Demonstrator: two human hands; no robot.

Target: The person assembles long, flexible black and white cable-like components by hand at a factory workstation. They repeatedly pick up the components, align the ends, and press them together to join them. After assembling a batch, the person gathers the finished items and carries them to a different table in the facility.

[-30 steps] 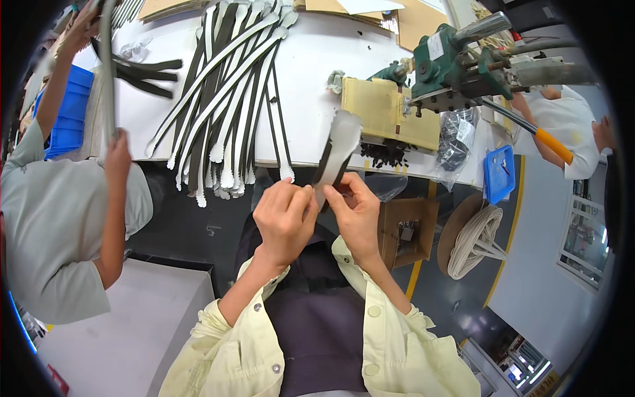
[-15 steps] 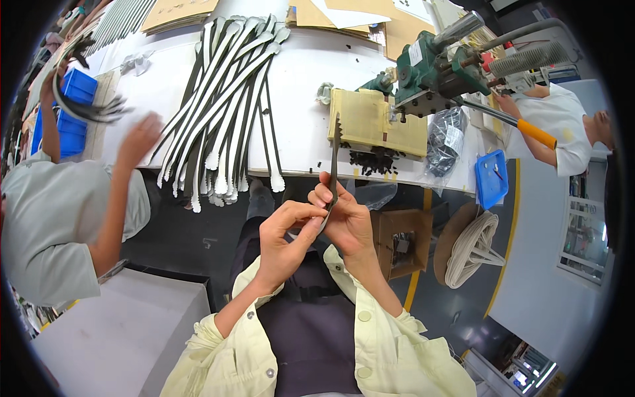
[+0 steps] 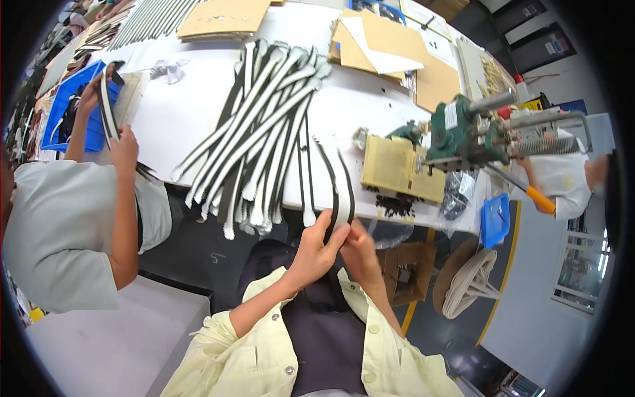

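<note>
A long black-and-white strip (image 3: 343, 197), like zipper tape, rises from my hands and parts into two narrow dark-edged tails at its far end. My left hand (image 3: 313, 254) is closed round its near part, with the thumb across it. Close beside it, my right hand (image 3: 362, 254) is closed at the strip's near right edge; its fingers are partly hidden and slightly blurred. Beyond and left of my hands, a crossed pile of similar strips (image 3: 264, 126) lies on the white table (image 3: 192, 99), with ends hanging over the near edge.
Right of the strips stands a green hand press (image 3: 456, 135) with an orange-tipped lever, beside a yellowish block (image 3: 390, 165) and small black pieces (image 3: 395, 204). A blue tray (image 3: 495, 221) hangs at the right. At left, a co-worker (image 3: 73, 225) handles another strip near a blue bin (image 3: 66, 119).
The strip has turned from edge-on to show its broad white face. My hands have shifted slightly right and nearer in the picture. The view has swung, and the co-worker's hands have moved together.
</note>
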